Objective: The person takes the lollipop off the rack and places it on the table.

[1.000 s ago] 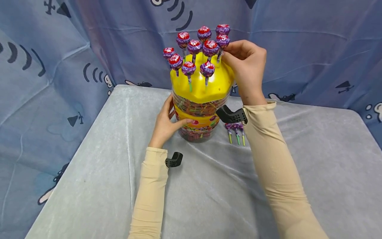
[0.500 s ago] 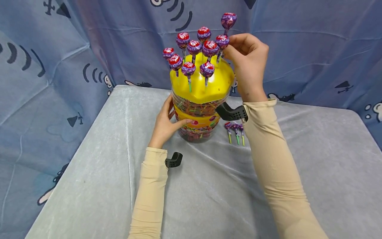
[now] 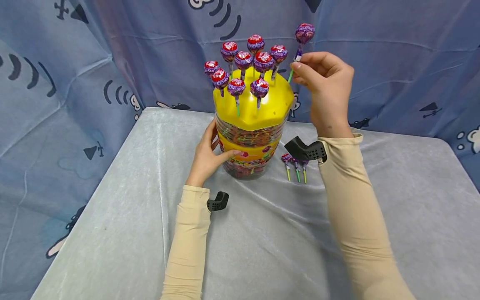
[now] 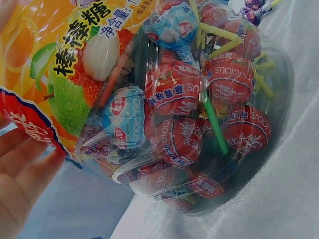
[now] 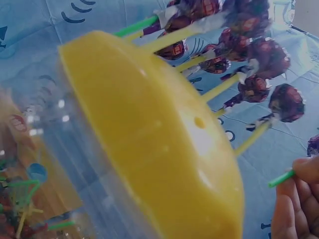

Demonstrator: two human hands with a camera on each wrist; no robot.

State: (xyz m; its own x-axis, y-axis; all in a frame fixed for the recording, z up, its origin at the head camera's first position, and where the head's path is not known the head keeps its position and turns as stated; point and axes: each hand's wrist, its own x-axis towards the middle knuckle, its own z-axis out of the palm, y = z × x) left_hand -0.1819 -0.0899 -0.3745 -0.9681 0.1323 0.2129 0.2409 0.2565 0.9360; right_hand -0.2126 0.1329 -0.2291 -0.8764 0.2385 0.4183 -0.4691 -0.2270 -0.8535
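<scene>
A clear plastic jar point(image 4: 279, 99) packed with wrapped lollipops stands on the table under a yellow lid point(image 3: 255, 112). Several purple and red lollipops stick upright out of that lid. My left hand point(image 3: 210, 156) grips the jar's side low down, its thumb across the orange label point(image 4: 50, 59). Between thumb and fingers, my right hand point(image 3: 330, 91) pinches the green stick of a purple lollipop point(image 3: 305, 33), its head up. That lollipop is clear of the lid, to its right. In the right wrist view the bare stick end point(image 5: 281, 178) pokes out of the fingers, and a small hole shows in the lid.
Beside the jar, three purple lollipops point(image 3: 296, 166) lie in a row on the grey cloth-covered table point(image 3: 255, 241), below my right wrist. A blue patterned curtain point(image 3: 393, 62) hangs behind and along the left side.
My right hand has drawn one lollipop up out of the back right of the lid and moved it to the right. My left hand and the jar have stayed in place.
</scene>
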